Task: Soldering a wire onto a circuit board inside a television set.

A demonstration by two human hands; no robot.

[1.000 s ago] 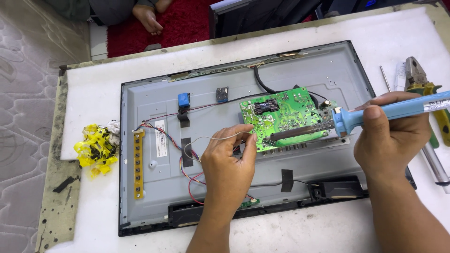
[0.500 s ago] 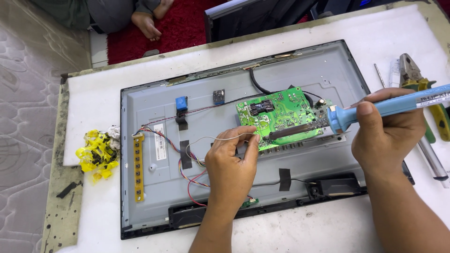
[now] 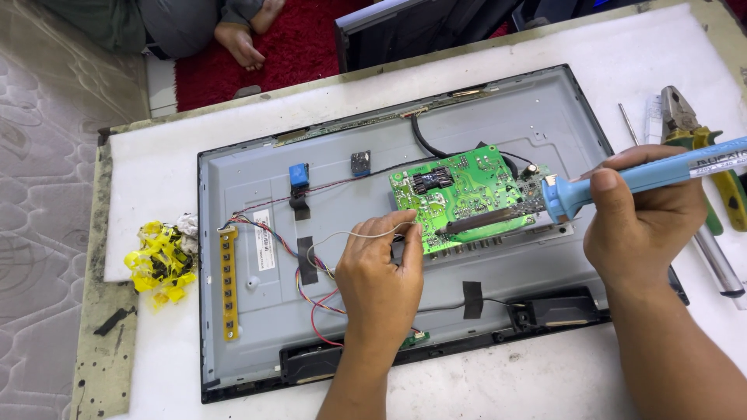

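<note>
On the far left of the white counter lies a crumpled heap of yellow plastic scraps, just beside the left edge of the open grey metal back of a flat screen. A narrow yellow strip board runs near to far along the panel's left side, with coloured wires leading right from it past black tape patches and a small blue component.

The left hand rests on the panel's middle, fingers pressed together and pinching a thin silvery solder wire whose end reaches the left edge of the green circuit board.

The right hand is closed around the light blue handle of a soldering iron; its dark shaft lies across the near edge of the green board, the tip meeting the wire just right of the left hand's fingertips.

Yellow-green handled pliers lie on the counter at the far right, behind the right hand.
</note>
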